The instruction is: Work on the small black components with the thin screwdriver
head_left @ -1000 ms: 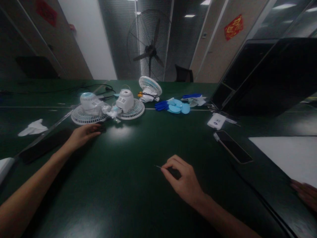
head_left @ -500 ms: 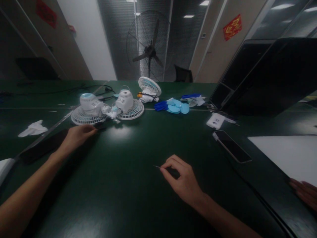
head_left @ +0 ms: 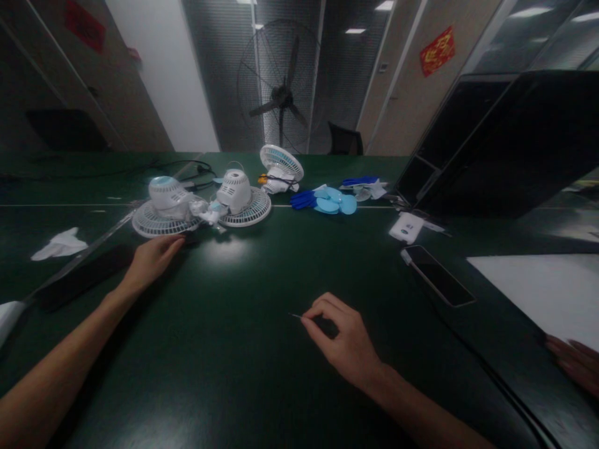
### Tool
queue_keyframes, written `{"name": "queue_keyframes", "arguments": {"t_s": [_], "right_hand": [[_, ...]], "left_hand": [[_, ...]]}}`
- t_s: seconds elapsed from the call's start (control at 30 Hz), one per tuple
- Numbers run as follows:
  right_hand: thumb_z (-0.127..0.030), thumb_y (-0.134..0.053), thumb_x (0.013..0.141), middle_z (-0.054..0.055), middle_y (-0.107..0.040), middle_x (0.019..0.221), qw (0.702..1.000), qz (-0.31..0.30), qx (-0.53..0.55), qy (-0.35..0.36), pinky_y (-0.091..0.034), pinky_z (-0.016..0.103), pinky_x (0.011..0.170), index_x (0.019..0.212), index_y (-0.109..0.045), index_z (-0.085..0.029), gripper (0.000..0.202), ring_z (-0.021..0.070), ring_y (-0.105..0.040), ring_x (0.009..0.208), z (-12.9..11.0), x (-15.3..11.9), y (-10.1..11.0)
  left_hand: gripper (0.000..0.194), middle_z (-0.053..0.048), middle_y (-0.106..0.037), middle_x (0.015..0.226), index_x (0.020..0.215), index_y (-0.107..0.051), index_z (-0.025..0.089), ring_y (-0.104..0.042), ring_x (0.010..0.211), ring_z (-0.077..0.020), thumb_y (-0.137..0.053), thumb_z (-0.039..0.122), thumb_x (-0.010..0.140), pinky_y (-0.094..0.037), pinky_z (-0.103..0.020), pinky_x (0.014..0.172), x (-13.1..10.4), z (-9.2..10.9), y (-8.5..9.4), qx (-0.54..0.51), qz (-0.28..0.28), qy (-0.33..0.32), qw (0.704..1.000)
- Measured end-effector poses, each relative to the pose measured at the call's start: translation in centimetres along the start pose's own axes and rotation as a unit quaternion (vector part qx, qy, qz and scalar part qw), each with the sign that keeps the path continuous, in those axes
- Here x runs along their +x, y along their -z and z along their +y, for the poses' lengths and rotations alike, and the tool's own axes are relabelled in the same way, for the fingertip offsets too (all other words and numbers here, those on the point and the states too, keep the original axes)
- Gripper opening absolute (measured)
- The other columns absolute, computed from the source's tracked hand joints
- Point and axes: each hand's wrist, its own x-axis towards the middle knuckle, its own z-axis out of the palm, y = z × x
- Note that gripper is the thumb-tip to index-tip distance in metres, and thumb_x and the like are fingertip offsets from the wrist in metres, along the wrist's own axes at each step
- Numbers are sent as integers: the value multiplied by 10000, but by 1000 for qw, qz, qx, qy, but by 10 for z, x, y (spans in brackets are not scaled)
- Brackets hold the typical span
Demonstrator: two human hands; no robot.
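Grip, right hand (head_left: 344, 340): pinched on a thin, silvery, needle-like rod (head_left: 294, 315), well right of the leftmost white plastic caged fan (head_left: 165, 198). Left hand (head_left: 152, 260), just in front of the fan: hold cannot be determined. Minimal fingertip contact could let the rod slip.

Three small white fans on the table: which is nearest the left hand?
The leftmost fan, its grille just beyond the left hand. The middle fan sits further right; the third fan is right of that and farther back.

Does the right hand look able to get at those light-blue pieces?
Probably yes: nothing visible stands between the right hand and the light-blue pieces, though it pinches a thin object.
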Motion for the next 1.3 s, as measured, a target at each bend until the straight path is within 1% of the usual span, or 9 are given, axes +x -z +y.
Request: {"name": "queue_keyframes", "arguments": {"t_s": [0.17, 0.37, 0.47, 0.57, 0.67, 0.87, 1.03, 1.13, 1.3], "right_hand": [[-182, -644, 991, 32, -672, 932, 1000, 4, 0, 3, -532, 309, 716, 921, -703, -211, 95, 178, -661, 812, 0, 0, 0], [-182, -641, 996, 27, -666, 930, 1000, 0, 5, 3, -513, 300, 683, 925, -700, -211, 97, 172, -653, 799, 0, 0, 0], [-180, -638, 997, 29, -665, 940, 1000, -6, 6, -2, -516, 299, 680, 936, -705, -209, 95, 173, -650, 798, 2, -1, 0], [-177, -641, 998, 31, -668, 960, 1000, -10, 7, -4, -529, 304, 701, 948, -706, -208, 88, 177, -656, 819, 3, -1, -1], [-171, -645, 995, 27, -665, 947, 1000, -7, 3, -2, -527, 309, 713, 943, -703, -212, 88, 178, -655, 818, 3, -1, -1], [-171, -638, 993, 32, -665, 950, 1000, -8, 8, -6, -522, 300, 709, 938, -705, -212, 96, 178, -653, 821, 3, -1, -1], [-180, -651, 993, 30, -665, 952, 1000, -9, 2, -2, -517, 301, 717, 938, -705, -213, 84, 178, -655, 824, 4, 0, -2], [-175, -654, 993, 28, -663, 945, 1000, -7, -1, 3, -513, 303, 725, 928, -705, -212, 90, 179, -656, 825, 4, 1, -2], [-174, -656, 992, 25, -665, 947, 1000, -12, 0, -3, -512, 299, 718, 935, -703, -216, 85, 179, -655, 827, 3, 0, -2]], "left_hand": [[614, -134, -710, 1238, 1236, -694, 117, -677, 1061, -294, -573, 641, 940, -514, -348, 923, 4, -6, -10, 2, 19, -6, 1000], [582, -89, -715, 1176, 1238, -653, 141, -667, 989, -261, -600, 635, 934, -505, -312, 847, 0, 7, -17, -39, -11, -10, 999], [643, -82, -693, 1280, 1333, -622, 154, -663, 999, -248, -589, 665, 943, -507, -303, 842, 0, 8, -13, -62, -37, -28, 997], [795, -85, -687, 1313, 1405, -593, 151, -659, 1038, -258, -658, 731, 865, -514, -308, 860, 4, 1, -6, -56, -56, -1, 997], [850, -106, -703, 1255, 1306, -672, 130, -650, 1058, -287, -685, 802, 787, -516, -332, 877, 8, -5, -2, -20, -83, -1, 996], [758, -129, -713, 1151, 1131, -755, 160, -650, 1037, -299, -527, 834, 869, -508, -373, 912, 10, 0, -2, 5, -87, -79, 993], [786, -97, -742, 1096, 1083, -765, 150, -659, 986, -284, -566, 866, 826, -521, -354, 867, 13, -2, 4, 6, -121, -92, 988], [746, -99, -745, 1138, 1118, -754, 154, -674, 982, -277, -590, 829, 846, -533, -348, 840, 12, 1, 0, -28, -70, -87, 993], [601, -119, -741, 1131, 1081, -754, 180, -689, 980, -280, -583, 729, 907, -537, -355, 804, 8, 15, -21, -29, 28, -100, 994]]}}
